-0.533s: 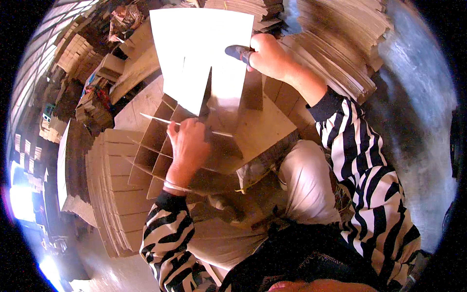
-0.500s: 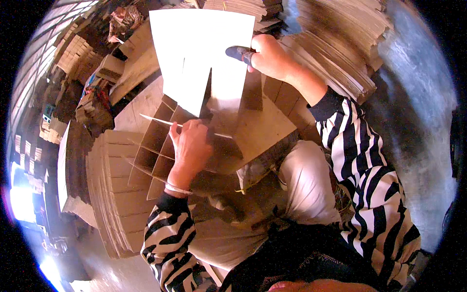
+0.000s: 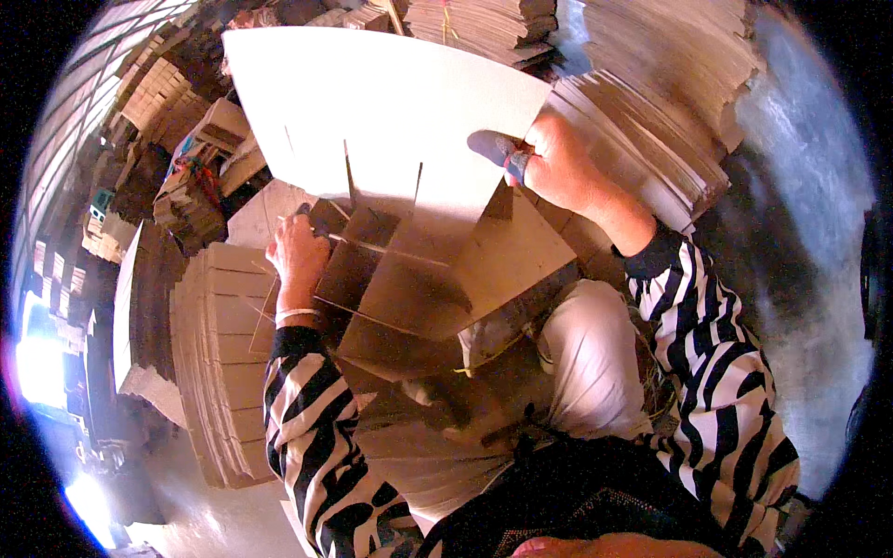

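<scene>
My right hand (image 3: 563,167) grips the right edge of a large pale cardboard sheet (image 3: 372,93), its thumb in a dark cover lying flat on the face. Narrow slots run up from the sheet's lower edge, where it meets the crossing strips of a brown cardboard divider grid (image 3: 381,270). At the grid's left side, my left hand (image 3: 299,256) is closed with curled fingers on a divider strip below the sheet's lower left corner. What its fingertips pinch is partly hidden. The grid rests at an angle over a flat brown board (image 3: 512,256) in front of my knees.
A stack of folded cardboard (image 3: 223,363) stands left of the grid. More tall cardboard stacks (image 3: 642,130) rise at the far right and along the back. My bent knee (image 3: 591,353) is close by on the right. Bare floor (image 3: 800,307) stretches along the right side.
The sheet has swung down and spread wider to the view, its slots now at the grid. My left hand has moved left along the grid; my right hand has shifted right and lower.
</scene>
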Motion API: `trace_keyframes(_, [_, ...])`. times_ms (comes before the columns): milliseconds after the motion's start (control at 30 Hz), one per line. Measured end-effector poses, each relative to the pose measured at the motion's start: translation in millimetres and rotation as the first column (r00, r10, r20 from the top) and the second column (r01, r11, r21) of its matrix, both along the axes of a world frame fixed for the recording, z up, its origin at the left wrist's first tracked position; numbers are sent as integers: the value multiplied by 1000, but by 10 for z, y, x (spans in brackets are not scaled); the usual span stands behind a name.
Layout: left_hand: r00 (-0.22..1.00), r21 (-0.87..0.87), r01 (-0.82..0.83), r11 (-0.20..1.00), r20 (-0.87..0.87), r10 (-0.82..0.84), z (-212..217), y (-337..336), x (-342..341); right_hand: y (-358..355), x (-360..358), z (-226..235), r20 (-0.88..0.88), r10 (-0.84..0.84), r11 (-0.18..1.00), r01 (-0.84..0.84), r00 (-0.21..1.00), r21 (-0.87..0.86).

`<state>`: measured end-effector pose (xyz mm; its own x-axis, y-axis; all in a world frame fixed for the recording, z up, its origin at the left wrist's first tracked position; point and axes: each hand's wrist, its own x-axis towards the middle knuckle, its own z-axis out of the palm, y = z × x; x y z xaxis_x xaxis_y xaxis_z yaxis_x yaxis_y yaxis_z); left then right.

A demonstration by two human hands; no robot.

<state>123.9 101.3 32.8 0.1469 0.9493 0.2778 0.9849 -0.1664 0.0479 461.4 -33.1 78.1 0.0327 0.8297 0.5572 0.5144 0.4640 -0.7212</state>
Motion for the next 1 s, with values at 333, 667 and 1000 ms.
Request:
trace_keyframes(333, [1000, -19, 5, 1000, -2, -5, -25, -152, -1, 75, 263, 109, -131, 61, 984, -81, 990, -158])
trace_keyframes(667, [999, -166, -17, 986, 25, 22, 31, -336, 264, 72, 220, 224, -25, -30, 991, 26, 999, -134])
trace_keyframes(1000, [999, -125, -11, 992, 42, 17, -4, -292, 232, -35, 140, 328, 39, 118, 981, -111, 992, -158])
